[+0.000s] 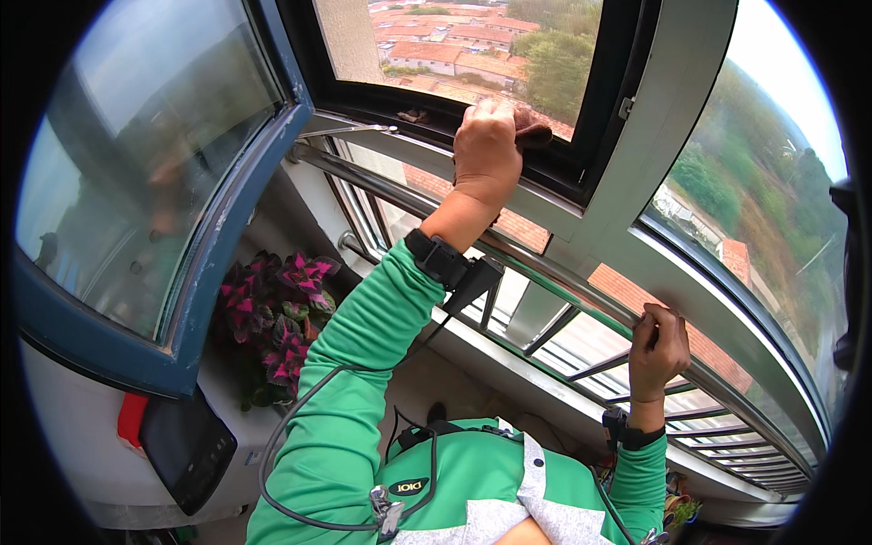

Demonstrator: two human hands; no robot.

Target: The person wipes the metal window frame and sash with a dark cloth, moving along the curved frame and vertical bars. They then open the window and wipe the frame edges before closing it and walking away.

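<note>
My left hand [489,145] is closed round a brown cloth [532,133], which bulges out to the right of the fingers. It is at the lower part of the black window frame [427,125], in front of the opening; part of the cloth is hidden by the hand. A small scrap of debris [413,116] lies in the frame's channel, left of that hand. Lower and to the right, my right hand [660,352] has its fingers curled over the metal handrail [586,292] that runs along the window.
A blue-framed window sash [204,263] swings inward at left, joined by a metal stay [350,130]. Beneath it are a pink-leaved plant [291,318] and a white appliance [68,427] with a dark panel [186,450]. A black cable [272,445] loops along my left arm. Railing bars [554,329] stand below the handrail.
</note>
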